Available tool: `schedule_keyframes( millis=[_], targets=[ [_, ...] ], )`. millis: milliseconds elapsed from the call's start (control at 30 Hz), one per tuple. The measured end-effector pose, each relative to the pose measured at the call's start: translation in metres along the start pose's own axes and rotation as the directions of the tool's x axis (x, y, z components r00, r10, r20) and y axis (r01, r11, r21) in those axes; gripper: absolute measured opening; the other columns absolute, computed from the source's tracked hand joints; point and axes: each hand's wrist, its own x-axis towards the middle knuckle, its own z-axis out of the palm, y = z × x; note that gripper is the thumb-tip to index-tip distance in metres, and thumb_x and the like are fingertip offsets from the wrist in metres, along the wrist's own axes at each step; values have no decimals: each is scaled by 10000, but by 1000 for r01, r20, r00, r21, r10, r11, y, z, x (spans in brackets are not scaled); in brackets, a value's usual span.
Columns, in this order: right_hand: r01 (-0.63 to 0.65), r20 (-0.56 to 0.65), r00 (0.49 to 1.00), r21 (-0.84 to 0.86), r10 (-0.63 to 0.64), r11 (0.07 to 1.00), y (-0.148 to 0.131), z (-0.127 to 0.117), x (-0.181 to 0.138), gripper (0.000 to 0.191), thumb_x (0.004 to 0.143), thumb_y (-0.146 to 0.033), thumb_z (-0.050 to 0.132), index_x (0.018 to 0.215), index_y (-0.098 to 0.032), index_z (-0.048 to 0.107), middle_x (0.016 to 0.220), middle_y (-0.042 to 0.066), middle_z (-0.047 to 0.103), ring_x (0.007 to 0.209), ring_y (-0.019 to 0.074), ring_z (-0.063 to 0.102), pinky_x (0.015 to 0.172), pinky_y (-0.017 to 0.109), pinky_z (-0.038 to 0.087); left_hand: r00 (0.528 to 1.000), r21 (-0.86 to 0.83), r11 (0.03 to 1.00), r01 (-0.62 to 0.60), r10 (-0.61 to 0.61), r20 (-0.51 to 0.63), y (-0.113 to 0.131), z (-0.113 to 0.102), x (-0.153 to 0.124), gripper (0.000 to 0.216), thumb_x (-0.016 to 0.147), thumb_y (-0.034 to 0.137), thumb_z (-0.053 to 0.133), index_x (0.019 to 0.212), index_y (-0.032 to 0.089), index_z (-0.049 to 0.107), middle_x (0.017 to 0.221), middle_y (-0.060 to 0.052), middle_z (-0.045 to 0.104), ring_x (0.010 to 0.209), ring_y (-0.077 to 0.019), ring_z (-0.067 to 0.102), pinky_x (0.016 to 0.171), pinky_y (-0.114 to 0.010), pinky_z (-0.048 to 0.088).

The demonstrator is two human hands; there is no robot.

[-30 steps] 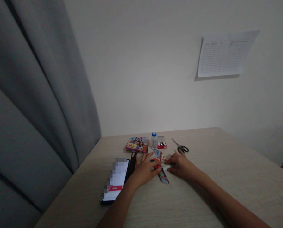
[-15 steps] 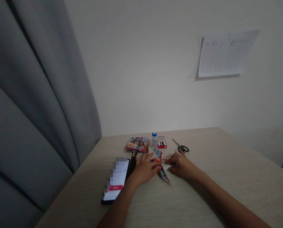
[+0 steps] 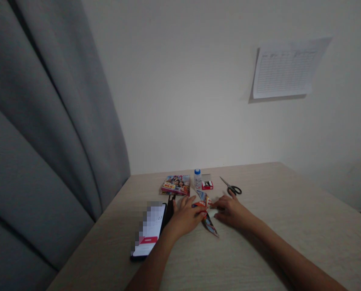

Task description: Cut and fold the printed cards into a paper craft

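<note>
A folded piece of colourful printed paper point(image 3: 209, 223) with several pointed arms lies on the table. My left hand point(image 3: 183, 216) rests over its left side, fingers spread and pressed down, covering part of it. At the paper's right edge is my right hand point(image 3: 231, 211), its fingers curled and their tips touching the paper; one finger points up toward the scissors point(image 3: 235, 189). Just beyond the paper stand a small clear bottle with a blue cap point(image 3: 197, 180) and an open small red box point(image 3: 207, 185).
A stack of printed leaflets point(image 3: 176, 185) sits at the back left. Beside my left forearm lies a phone point(image 3: 148, 234) with its screen lit, and a dark strip-like item point(image 3: 169, 208) is next to it. A grey curtain point(image 3: 56, 121) hangs left; a printed sheet point(image 3: 285, 72) is on the wall.
Both hands stay at the paper in nearly the same pose. The whole view has shifted very slightly, and the digits on the phone screen differ.
</note>
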Motion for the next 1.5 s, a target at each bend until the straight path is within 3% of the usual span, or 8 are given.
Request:
schedule_keyframes(
  millis=[200,400,667,967,1167,1500],
  targets=[
    [16,3,1000,7,-16,1000,-2,-2,-1,350,851,-333,629,1193,-278,681,1143,81,704,1150,284,579,1161,614,29,1000,-1,1000,-7,7,0,2,0,0,392,960,574,400,1285,479,598,1596,7,313,1471,-395,170,1078,-767,-41],
    [17,30,999,-27,-17,999,-2,-3,1,334,855,-325,613,1177,-278,690,1131,83,708,1170,289,566,1159,621,32,999,-31,1000,0,-2,-50,6,3,0,365,975,513,392,1249,449,625,1571,18,345,1457,-341,224,1126,-720,-3],
    [24,33,999,-26,-23,999,-3,-2,1,308,859,-315,606,1150,-274,698,1124,78,709,1176,283,566,1159,625,17,988,-70,995,72,-81,-134,14,13,6,309,947,480,481,1153,372,685,1525,-21,389,1434,-351,252,1125,-723,14],
    [27,18,999,-19,-27,999,-1,-2,0,294,860,-334,618,1135,-270,702,1085,76,710,1156,284,575,1169,611,29,977,-122,992,41,-66,-204,14,8,7,256,874,421,624,1111,387,713,1461,-14,462,1401,-352,323,1149,-694,48],
    [30,11,999,-22,-30,999,-1,-1,1,301,855,-317,627,1144,-270,699,1070,76,710,1140,279,583,1161,626,24,983,-77,997,10,-24,-181,14,6,3,230,926,435,551,1055,410,740,1495,17,440,1408,-355,309,1129,-726,17],
    [31,11,999,-36,-31,999,-4,-2,-1,307,858,-313,619,1151,-269,700,1067,79,706,1140,282,580,1158,628,43,988,6,1000,21,-20,-153,13,4,2,370,970,552,406,1047,411,740,1493,11,457,1410,-350,306,1102,-756,-31]
  ],
)
